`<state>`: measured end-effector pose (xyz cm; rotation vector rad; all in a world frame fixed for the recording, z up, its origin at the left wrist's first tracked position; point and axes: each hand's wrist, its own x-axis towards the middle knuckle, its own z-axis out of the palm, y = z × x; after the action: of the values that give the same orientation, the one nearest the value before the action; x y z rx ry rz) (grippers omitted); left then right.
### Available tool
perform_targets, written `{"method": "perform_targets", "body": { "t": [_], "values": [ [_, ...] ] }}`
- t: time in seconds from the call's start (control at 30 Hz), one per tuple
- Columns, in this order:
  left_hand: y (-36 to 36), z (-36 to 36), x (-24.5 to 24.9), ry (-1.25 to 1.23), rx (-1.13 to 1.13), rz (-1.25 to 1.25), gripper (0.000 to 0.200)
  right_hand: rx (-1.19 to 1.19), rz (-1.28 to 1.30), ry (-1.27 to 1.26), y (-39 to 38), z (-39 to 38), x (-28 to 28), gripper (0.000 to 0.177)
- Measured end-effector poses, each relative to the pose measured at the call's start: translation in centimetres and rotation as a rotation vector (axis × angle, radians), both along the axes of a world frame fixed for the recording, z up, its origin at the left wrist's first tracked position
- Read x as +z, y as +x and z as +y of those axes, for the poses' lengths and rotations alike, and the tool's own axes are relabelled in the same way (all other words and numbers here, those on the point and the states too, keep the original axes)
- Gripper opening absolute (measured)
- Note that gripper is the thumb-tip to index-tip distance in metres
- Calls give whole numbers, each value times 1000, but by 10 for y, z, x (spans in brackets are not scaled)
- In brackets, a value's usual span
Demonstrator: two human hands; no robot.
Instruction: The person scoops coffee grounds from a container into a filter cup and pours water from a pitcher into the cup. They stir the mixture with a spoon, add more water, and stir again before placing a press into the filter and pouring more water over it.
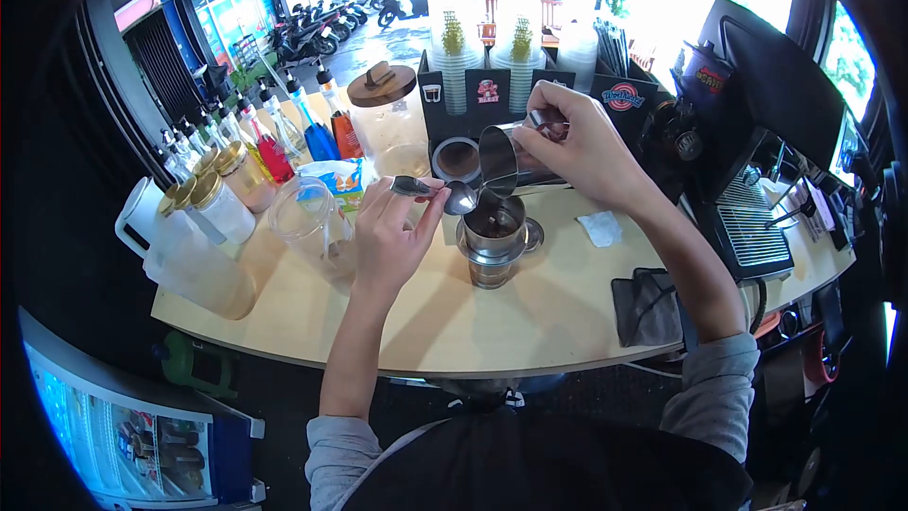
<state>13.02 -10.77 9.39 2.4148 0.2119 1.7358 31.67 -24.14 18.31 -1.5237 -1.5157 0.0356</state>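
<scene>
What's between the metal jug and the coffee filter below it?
The spoon, held by the left hand, lies between jug and filter, seen in the head view.

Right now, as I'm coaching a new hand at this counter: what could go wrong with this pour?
1. The metal pitcher in the right hand tilts steeply over the narrow filter cup; liquid could miss or overflow onto the counter.
2. The spoon in the left hand sits beside the spout, so splashes may reach that hand.
3. The filter cup is stacked on another vessel and might tip if bumped.
</scene>
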Motion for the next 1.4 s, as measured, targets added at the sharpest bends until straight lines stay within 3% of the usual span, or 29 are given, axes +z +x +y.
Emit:
{"method": "perform_targets", "body": {
  "t": [0.5, 0.73, 0.87, 0.93, 1.0, 1.07, 1.13, 1.4],
  "values": [
    [2, -5, 3, 8, -13, 11, 14, -37, -54, -88, -7, -26, 9, 25],
    [4, -8, 1, 12, -26, -4, 15, -101, 8, -73, 18, -36, -12, 25],
    [6, -11, 2, 18, -22, -5, 15, -107, 206, 61, 52, -42, -55, 22],
    [7, -13, 2, 54, -28, -19, 14, -38, 541, 190, 63, -47, -78, 20],
    [9, -14, 1, 58, -41, -15, 13, -63, 587, 167, 73, -57, -103, 19],
    [10, -15, 0, 62, -56, -7, 12, -61, 849, 274, 76, -62, -133, 18],
    [12, -16, -1, 48, -77, -1, 12, -112, 857, 285, 93, -63, -172, 18],
    [15, -19, -5, 40, -108, 16, 12, -209, 1006, 344, 97, -63, -230, 19]
  ]
}}
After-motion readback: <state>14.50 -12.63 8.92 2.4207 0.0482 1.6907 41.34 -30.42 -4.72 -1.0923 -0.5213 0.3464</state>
